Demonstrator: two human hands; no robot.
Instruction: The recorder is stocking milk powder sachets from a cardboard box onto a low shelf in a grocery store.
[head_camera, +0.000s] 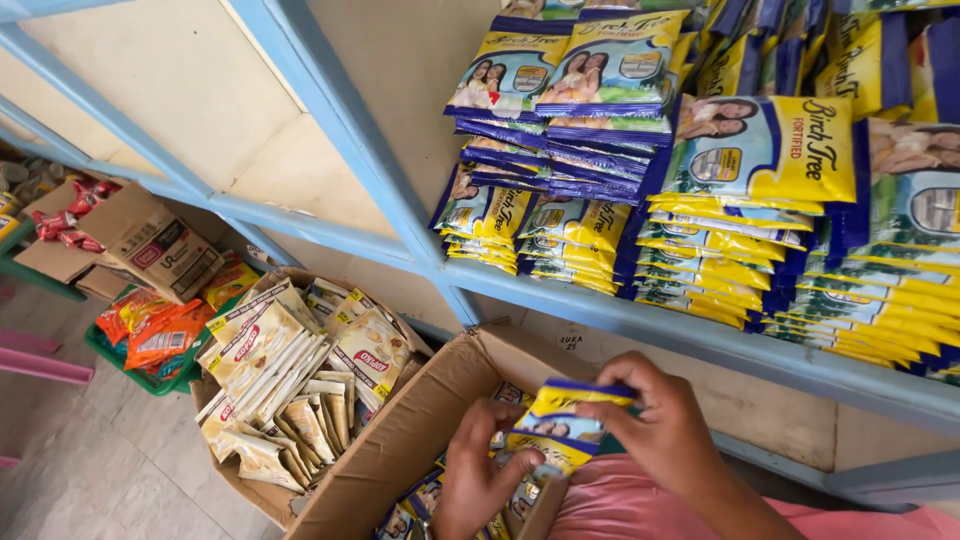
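Both hands work over an open cardboard box (400, 440) at the bottom edge of the view: the right hand (665, 430) is curled around the top of a small bundle of yellow-and-blue sachets (560, 425), fingers closed over its upper edge, while the left hand (480, 480) pinches the bundle's lower end from below, just above more of the same packets lying in the box. The step in hand looks like lifting a batch out of the box for stocking. Straight above, the blue shelf (700, 335) carries matching packets (760, 230) in tight stacks along its front edge. The next move likely calls for a firm two-handed grip so that the loose bundle stays squared. A second box of beige sachets (290, 380) stands on the floor to the left.
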